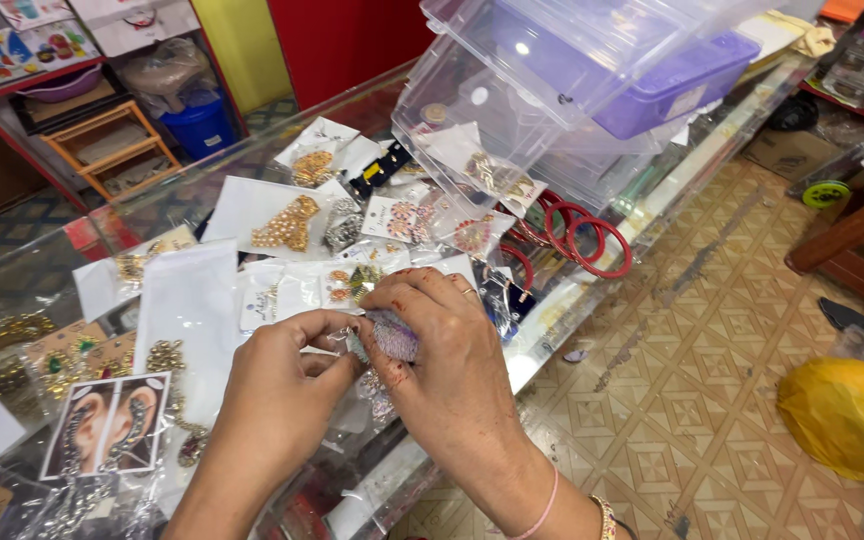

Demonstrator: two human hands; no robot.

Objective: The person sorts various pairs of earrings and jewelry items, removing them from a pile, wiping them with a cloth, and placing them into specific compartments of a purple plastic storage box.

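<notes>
The person's left hand (287,375) is reaching in from the near left, its fingertips pinching closed on the edge of a small beaded earring (392,335) in silvery purple. Just to its right, the right hand (452,365) is curling over the same piece, thumb and fingers closed around its rounded top, so the earring is sitting between both grips, above the near edge of the glass counter (552,325). A clear plastic sleeve (377,395) is hanging beneath the earring; whether the piece is going in or coming out cannot be told, so the handling looks about midway. On the far left, a card of long ear chains (107,425) is lying near the left forearm, and packets of gold earrings (287,222) are spreading across the counter beyond the hands. Farther right, red bangles (582,238) are resting beside stacked clear plastic boxes (552,70). A yellow bag (847,415) is sitting on the patterned floor at the right.
</notes>
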